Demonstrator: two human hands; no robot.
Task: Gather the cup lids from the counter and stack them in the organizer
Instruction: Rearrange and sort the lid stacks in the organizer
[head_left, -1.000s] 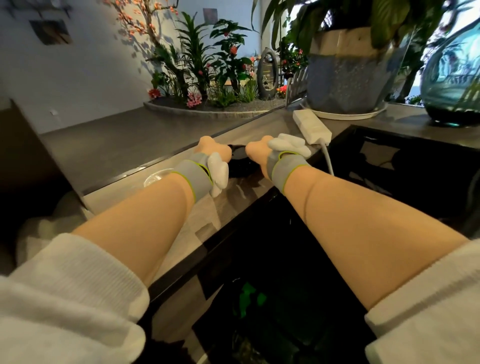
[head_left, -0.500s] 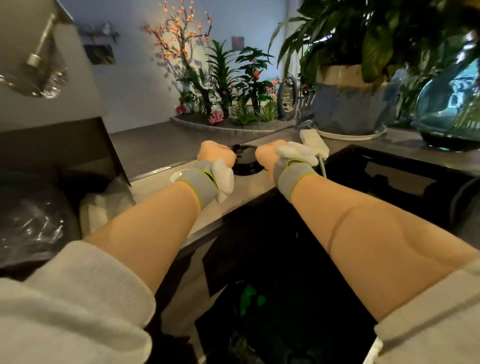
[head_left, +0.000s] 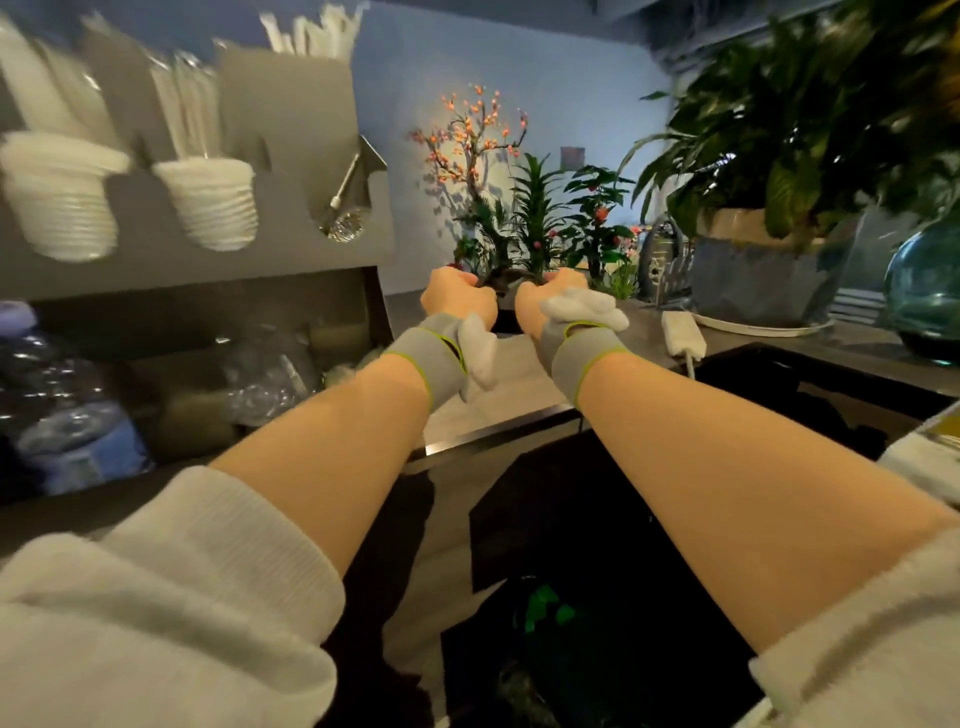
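A dark lid (head_left: 503, 300) is held between both closed hands, left (head_left: 457, 301) and right (head_left: 545, 306), above the table (head_left: 519, 395); thin and light, probably flexible, it is best gripped by the rim

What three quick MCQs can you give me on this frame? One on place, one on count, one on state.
1. Where is the white power adapter?
A. In the organizer
B. On the counter, right of the right hand
C. Under the left sleeve

2. How many stacks of white lids hang in the organizer front?
A. Two
B. Four
C. None

3. How are the hands?
A. Flat and spread on the counter
B. Both curled, raised above the counter around something dark
C. One hanging out of view

Answers:
1 B: the adapter lies on the counter beside the right hand.
2 A: one lid stack and a second lid stack show.
3 B: left hand and right hand are fisted side by side, a dark object between them.
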